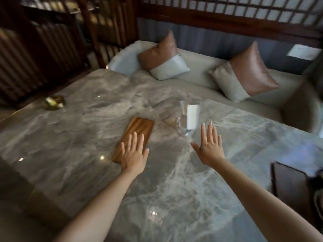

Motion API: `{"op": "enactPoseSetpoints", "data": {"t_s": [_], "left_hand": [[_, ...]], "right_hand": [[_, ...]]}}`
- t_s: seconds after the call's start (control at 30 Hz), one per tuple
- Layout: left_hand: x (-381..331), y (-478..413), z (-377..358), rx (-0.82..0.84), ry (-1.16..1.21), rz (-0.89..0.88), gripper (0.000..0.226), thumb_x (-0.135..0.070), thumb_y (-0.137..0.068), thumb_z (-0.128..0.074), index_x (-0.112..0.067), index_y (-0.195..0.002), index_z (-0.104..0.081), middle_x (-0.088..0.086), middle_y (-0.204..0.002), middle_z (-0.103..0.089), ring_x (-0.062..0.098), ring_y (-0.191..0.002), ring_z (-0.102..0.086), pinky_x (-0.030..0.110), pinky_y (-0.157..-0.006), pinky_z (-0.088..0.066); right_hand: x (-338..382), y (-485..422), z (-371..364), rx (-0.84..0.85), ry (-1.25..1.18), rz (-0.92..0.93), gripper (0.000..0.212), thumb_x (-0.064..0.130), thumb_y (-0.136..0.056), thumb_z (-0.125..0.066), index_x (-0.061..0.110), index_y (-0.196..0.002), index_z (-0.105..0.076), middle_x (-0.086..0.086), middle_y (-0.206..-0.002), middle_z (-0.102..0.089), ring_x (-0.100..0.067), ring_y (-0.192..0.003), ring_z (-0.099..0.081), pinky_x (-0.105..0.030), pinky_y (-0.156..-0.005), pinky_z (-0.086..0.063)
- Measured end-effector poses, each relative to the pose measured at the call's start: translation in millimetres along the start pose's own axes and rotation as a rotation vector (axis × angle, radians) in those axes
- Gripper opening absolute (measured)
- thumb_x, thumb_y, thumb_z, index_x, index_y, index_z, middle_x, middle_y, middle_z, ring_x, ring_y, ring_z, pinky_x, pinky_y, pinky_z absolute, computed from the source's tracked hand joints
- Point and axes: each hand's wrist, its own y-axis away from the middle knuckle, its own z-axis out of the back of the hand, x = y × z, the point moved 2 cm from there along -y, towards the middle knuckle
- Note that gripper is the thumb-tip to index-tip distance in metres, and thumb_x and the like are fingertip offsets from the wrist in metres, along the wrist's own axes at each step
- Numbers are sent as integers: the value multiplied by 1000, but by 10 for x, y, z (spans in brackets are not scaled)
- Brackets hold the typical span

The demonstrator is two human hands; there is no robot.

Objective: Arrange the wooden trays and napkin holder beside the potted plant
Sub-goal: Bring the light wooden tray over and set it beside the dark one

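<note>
While both bare arms stretch out over the grey marble table [78,137], the left hand [133,154] lies flat, palm down, on the near end of a wooden tray [138,130], its fingers straight and slightly spread, gripping nothing. That tray lies flat on the marble, its long side running away from the person and tilted a little to the right. Just right of the tray stands a clear napkin holder [189,119] with white napkins upright in it; motion blur smears its outline. The right hand [208,147] is raised just before the holder, on the near right side of the tray, fingers spread wide, palm down; whether it touches the holder cannot be told. Well left of the tray and farther back sits a small brass dish [54,102]. Beyond the tray, past the table's far edge, two brown-and-pale cushions [162,55] lean on a sofa
</note>
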Motion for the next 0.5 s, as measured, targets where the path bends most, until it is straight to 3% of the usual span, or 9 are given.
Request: {"op": "enactPoseSetpoints", "data": {"t_s": [0.07,0.13,0.2,0.3,0.5], "left_hand": [[294,49,30,33,31,121,80,-56,-80,-3,-19,-149,-14,7,-160,-13,24,-148,-8,48,-119,-7],[534,87,53,51,83,253,66,-51,-93,-16,-18,-150,-11,8,-159,-14,24,-148,-7,47,-119,-6],[725,106,44,59,142,363,61,-42,-97,-27,-16,-150,-11,12,-157,-22,27,-147,-14,45,-119,-15],[945,107,-13,130,236,510,60,-43,-97,-27,-17,-149,-12,15,-149,-37,31,-138,-33,46,-110,-31],[1149,24,-159,227,385,671,59,-43,-97,-25,-17,-149,-13,17,-142,-47,36,-124,-50,47,-99,-43]], "right_hand": [[314,-147,-50,11,23,83,75,49,-93,-26,13,-144,17,-14,-155,21,-29,-143,17,-45,-118,2],[590,-301,-100,29,52,148,76,49,-93,-27,14,-144,16,-14,-155,20,-29,-143,16,-44,-118,2],[823,-457,-139,51,72,190,76,49,-92,-29,15,-145,15,-13,-156,18,-29,-144,14,-45,-118,1],[1091,-693,-204,105,58,227,75,50,-92,-31,20,-145,13,-13,-156,17,-31,-145,6,-46,-118,-4],[1420,-1116,-395,253,79,198,73,47,-92,-33,26,-146,12,-13,-157,10,-36,-143,-6,-49,-115,-13]]}}
